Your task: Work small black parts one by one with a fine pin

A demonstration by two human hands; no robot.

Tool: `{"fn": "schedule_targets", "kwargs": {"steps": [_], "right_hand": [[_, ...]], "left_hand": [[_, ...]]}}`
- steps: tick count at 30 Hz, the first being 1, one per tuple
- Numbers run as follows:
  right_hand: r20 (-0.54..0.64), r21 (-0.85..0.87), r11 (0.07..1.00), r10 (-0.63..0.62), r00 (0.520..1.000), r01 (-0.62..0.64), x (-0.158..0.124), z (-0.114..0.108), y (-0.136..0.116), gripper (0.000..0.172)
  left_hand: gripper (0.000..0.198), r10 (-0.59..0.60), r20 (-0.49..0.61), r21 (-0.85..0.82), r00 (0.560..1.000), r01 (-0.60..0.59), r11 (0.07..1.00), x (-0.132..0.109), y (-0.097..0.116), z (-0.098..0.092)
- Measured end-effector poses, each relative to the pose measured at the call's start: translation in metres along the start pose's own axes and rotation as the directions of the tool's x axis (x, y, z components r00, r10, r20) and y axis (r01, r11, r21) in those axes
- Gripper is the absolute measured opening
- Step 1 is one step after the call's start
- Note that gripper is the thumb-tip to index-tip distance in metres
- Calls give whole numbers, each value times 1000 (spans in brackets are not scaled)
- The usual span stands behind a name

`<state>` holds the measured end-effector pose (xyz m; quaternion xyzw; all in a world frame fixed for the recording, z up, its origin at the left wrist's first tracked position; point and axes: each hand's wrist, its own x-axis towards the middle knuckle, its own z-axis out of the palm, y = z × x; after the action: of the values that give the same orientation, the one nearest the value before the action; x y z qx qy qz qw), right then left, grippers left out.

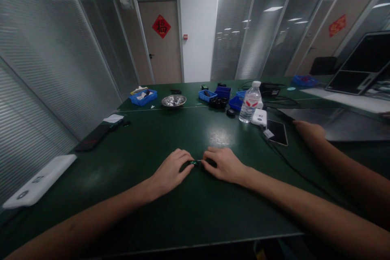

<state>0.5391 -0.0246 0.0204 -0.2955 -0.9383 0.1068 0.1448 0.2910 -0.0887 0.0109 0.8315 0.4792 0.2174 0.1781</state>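
Low over the green table (pixel 146 219), near its middle, my left hand (pixel 173 170) pinches a small dark part with green on it (pixel 194 163) between thumb and fingertips. My right hand (pixel 224 164) faces it from the right, its thumb and fingers closed on the other side of the same part, where a thin light piece shows. The fingertips of both hands are a short gap apart. What lies under the right fingers is too small and dark to make out.
A metal bowl (pixel 174 101), blue trays (pixel 144 97), a water bottle (pixel 250 102) and a phone (pixel 276 132) stand farther back. White devices lie at left (pixel 39 180) and beside the bottle. Another person's hand (pixel 310 133) rests at right near a black cable.
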Motion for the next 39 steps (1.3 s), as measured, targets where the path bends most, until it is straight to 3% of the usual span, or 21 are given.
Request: {"fn": "schedule_targets", "kwargs": {"steps": [8,39], "right_hand": [[-11,-55,998,-1,1000,1,0,5,4,24],[-10,-79,996,-31,999,30,-1,6,5,24]], "left_hand": [[28,-14,-73,35,997,17,999,2,-4,1],[28,131,-54,51,990,-129,990,1,0,-3]]}}
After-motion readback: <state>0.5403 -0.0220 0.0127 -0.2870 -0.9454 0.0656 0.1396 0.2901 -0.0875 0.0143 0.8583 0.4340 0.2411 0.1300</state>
